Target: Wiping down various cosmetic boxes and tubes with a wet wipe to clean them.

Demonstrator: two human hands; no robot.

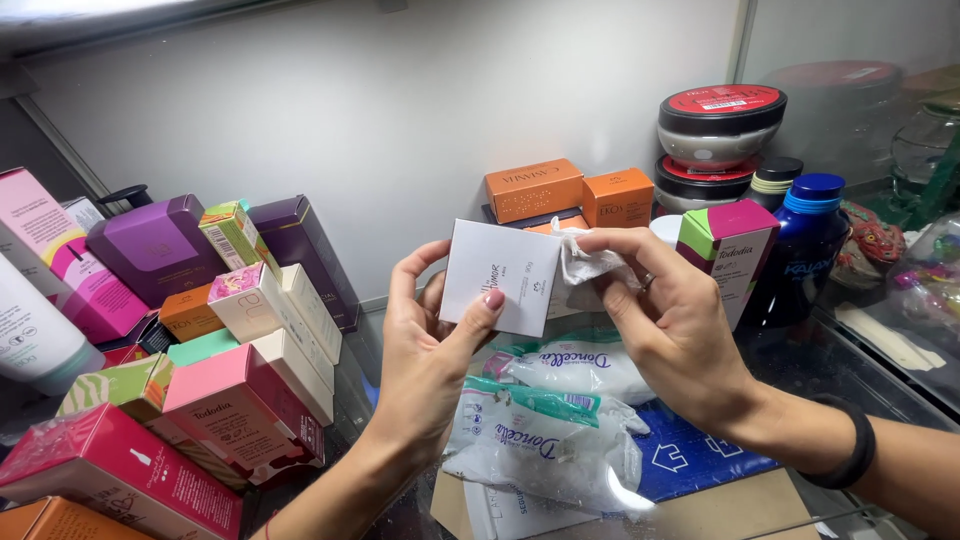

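White box [500, 277] | left hand [425, 355] pinches its edge | right hand [672, 320] clutches wipe [588, 265] | looks light, stiff, crushable; hold by edges

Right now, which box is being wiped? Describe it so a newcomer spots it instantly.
Look at the centre, in front of the pale back wall, where two hands meet. The left hand pinches a small white box while the right hand presses a crumpled white wipe to its edge. It's the only plain white box; the neighbours are coloured.
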